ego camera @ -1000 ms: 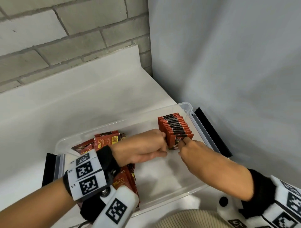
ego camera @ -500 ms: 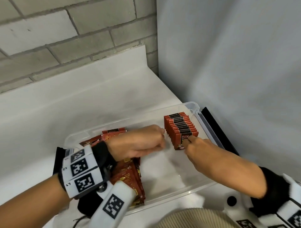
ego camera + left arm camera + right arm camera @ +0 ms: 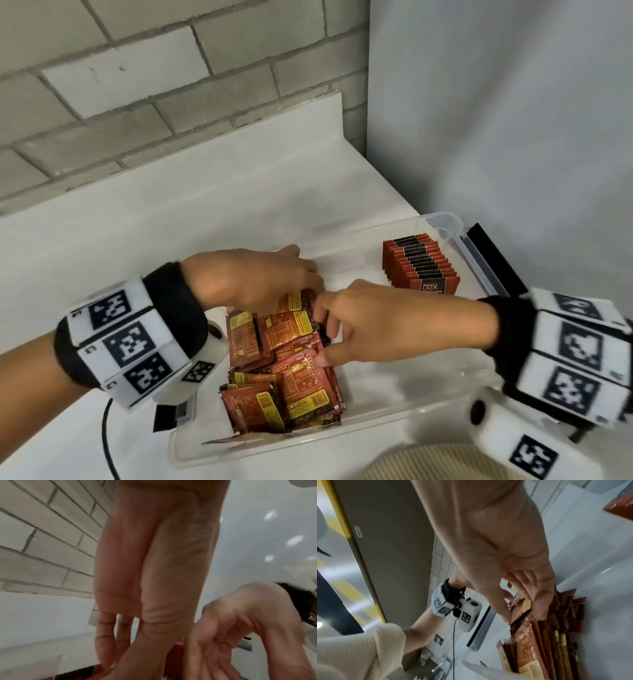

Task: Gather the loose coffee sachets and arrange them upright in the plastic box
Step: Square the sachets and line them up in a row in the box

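Observation:
A clear plastic box (image 3: 442,219) sits on the white counter. A row of red coffee sachets (image 3: 421,267) stands upright at its back right end. A loose pile of sachets (image 3: 291,394) lies at its left end, also seen in the right wrist view (image 3: 539,649). My left hand (image 3: 305,274) reaches over the pile's far side, its straight fingers (image 3: 106,665) touching a sachet. My right hand (image 3: 323,342) is on top of the pile; its thumb and fingers pinch a sachet with a yellow label (image 3: 522,605).
Black latch handles stick out at the box's right end (image 3: 493,260) and left end (image 3: 168,416). A brick wall (image 3: 137,85) rises behind the counter (image 3: 171,222) and a grey panel (image 3: 513,120) closes off the right. A black cable (image 3: 106,445) hangs at front left.
Both hands have left the upright row and moved left onto the loose pile. The right hand has taken hold of a sachet there.

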`<state>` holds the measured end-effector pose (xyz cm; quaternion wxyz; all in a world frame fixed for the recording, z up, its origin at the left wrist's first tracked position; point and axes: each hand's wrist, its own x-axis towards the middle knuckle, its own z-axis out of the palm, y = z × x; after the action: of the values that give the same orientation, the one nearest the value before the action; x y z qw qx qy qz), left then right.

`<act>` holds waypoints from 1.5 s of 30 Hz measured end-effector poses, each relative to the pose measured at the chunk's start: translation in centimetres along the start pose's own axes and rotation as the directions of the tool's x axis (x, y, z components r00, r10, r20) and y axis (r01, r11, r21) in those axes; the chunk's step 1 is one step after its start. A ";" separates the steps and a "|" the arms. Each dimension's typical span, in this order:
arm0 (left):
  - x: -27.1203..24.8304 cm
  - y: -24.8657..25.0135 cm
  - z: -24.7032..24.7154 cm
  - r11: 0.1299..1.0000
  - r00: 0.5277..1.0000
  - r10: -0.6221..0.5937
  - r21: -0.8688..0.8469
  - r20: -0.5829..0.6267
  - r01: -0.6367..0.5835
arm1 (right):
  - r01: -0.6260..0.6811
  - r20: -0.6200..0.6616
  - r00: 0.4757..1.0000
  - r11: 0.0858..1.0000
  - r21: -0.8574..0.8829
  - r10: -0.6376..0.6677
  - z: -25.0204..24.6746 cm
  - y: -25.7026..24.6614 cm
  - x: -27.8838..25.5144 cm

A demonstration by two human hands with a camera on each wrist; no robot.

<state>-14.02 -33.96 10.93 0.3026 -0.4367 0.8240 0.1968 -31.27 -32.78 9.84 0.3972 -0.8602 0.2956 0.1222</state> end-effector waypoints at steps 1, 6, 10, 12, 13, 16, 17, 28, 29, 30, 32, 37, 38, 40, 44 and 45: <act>0.2 0.0 0.1 1.000 1.000 -0.011 0.015 -0.007 0.011 | -0.006 0.013 1.000 1.000 -0.013 0.006 0.3 -0.1 0.6; 0.4 0.2 0.1 1.000 0.999 0.005 -0.002 -0.037 -0.005 | -0.031 0.066 0.997 0.997 0.073 0.026 1.4 -0.3 2.3; 0.3 -0.2 0.2 1.000 0.995 0.017 0.015 -0.095 -0.016 | -0.019 0.012 1.000 1.000 0.022 0.019 1.8 -0.5 2.2; 0.2 -0.3 0.4 0.999 0.991 0.031 0.025 -0.132 -0.028 | -0.021 -0.034 0.999 1.000 0.004 0.021 1.8 -0.6 2.0; 0.1 -0.3 0.5 0.999 0.988 0.037 0.026 -0.151 -0.033 | -0.025 -0.045 0.999 1.000 0.016 0.025 1.7 -0.7 1.9; -0.2 -0.5 0.8 0.998 0.980 0.047 0.056 -0.193 -0.037 | -0.036 -0.058 0.997 0.995 0.089 0.041 1.8 -0.8 1.8; -0.3 -0.5 0.8 0.997 0.979 0.043 0.065 -0.197 -0.031 | -0.036 -0.063 0.997 0.992 0.117 0.044 1.9 -0.9 1.8; -2.7 -1.2 -0.6 0.971 0.991 -0.115 -0.217 -0.061 0.100 | -0.146 0.055 0.989 0.910 0.388 0.135 1.1 0.2 1.8; -2.9 -1.4 -0.8 0.964 0.992 -0.100 -0.253 -0.071 0.080 | -0.148 0.062 0.989 0.896 0.418 0.135 0.9 0.4 1.8; -3.0 -1.7 -1.0 0.950 0.991 -0.096 -0.307 -0.090 0.064 | -0.146 0.062 0.989 0.884 0.444 0.133 0.5 0.6 1.7; -3.5 -2.4 -1.4 0.893 0.982 -0.126 -0.447 -0.138 0.052 | -0.133 0.040 0.991 0.866 0.482 0.130 -0.3 1.0 1.5; -3.9 -4.1 -2.2 0.608 0.961 -0.124 -0.784 -0.246 -0.122 | -0.026 -0.116 0.984 0.745 0.667 0.139 -2.6 2.2 0.5; -3.7 -4.3 -2.3 0.521 0.950 -0.141 -0.837 -0.280 -0.170 | 0.001 -0.150 0.977 0.704 0.710 0.149 -3.2 2.4 0.4; -2.8 -4.7 -2.3 0.300 0.935 -0.168 -0.919 -0.314 -0.255 | 0.074 -0.216 0.961 0.590 0.804 0.173 -4.3 2.8 0.4; -0.2 -3.9 -2.4 -0.067 0.950 -0.185 -0.961 -0.252 -0.268 | 0.224 -0.305 0.919 0.306 0.925 0.248 -6.3 3.5 1.5; 0.6 -3.5 -2.5 -0.138 0.944 -0.214 -0.949 -0.250 -0.283 | 0.252 -0.320 0.909 0.260 0.932 0.267 -6.8 3.6 1.8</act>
<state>-12.23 -37.69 12.16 -0.2782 -0.5159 0.4368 0.6825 -32.22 -40.46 11.28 0.7633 -0.4406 0.3892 -0.2680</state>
